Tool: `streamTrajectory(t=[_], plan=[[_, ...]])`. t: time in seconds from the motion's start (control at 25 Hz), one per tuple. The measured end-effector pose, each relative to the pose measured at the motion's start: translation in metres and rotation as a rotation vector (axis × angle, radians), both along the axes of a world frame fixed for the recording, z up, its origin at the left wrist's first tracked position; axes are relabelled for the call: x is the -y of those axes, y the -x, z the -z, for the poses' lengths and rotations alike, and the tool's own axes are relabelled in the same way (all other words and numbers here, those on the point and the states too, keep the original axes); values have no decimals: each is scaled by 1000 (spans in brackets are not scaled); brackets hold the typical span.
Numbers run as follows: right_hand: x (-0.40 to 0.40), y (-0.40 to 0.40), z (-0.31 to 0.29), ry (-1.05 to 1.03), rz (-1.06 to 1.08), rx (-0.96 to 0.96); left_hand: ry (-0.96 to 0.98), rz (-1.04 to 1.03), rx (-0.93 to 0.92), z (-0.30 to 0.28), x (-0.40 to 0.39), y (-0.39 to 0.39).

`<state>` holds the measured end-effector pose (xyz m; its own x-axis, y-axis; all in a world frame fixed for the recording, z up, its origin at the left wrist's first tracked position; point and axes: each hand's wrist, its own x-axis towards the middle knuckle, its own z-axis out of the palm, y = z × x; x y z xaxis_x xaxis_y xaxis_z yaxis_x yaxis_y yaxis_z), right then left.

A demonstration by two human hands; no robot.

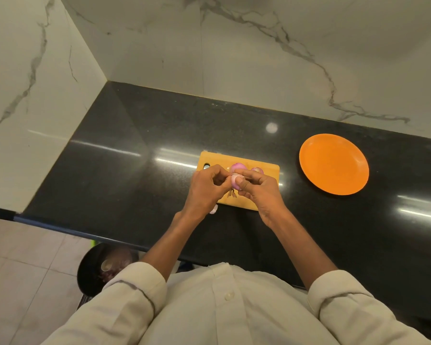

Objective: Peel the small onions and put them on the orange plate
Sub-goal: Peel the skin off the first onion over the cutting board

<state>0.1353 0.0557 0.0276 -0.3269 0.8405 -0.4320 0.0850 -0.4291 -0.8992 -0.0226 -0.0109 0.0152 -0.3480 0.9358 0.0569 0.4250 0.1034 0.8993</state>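
Onion (235, 181) sits pinched between both hands above the wooden board (269, 170), pale pink and smooth where its surface shows, rounded and small. The left hand (207, 188) curls its fingers in against the onion's left side, thumb and fingertips meeting at it; the right hand (259, 189) wraps its thumb and forefinger around the onion from the right, with the other fingers folded beneath. Both hands grip this one onion.

Two more onions lie on the board just behind the hands: a larger one (238, 167) with a glossy purple-pink skin, and a smaller one (257, 170) to its right, partly hidden by the right fingers. A pale pink scrap (213, 209) shows at the board's near edge, under the left wrist; whether it is peel or an onion cannot be told. Thin brownish bits (232, 193) lie on the board below the held onion.

The board is a yellow-tan rectangle with rounded corners and a slot hole (206, 167) at its left end. It rests on a polished black counter (135, 150) that reflects streaks of light. The orange plate (334, 164), round, matte and shallow, stands well to the right of the board, with nothing on it. White marble-veined walls (234, 46) meet behind. Cream sleeves (135, 285) are rolled to the forearms.
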Motion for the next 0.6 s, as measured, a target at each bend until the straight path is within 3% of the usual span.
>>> streamTrajectory(t=[0.16, 0.36, 0.6], plan=[[1, -4, -1, -11, 10, -42, -1, -29, 13, -2, 1, -6], [-2, -8, -4, -24, -14, -78, 67, 15, 384, -3, 4, 5], [-3, -14, -6, -34, -71, -70, 7, 68, 349, -5, 11, 9]])
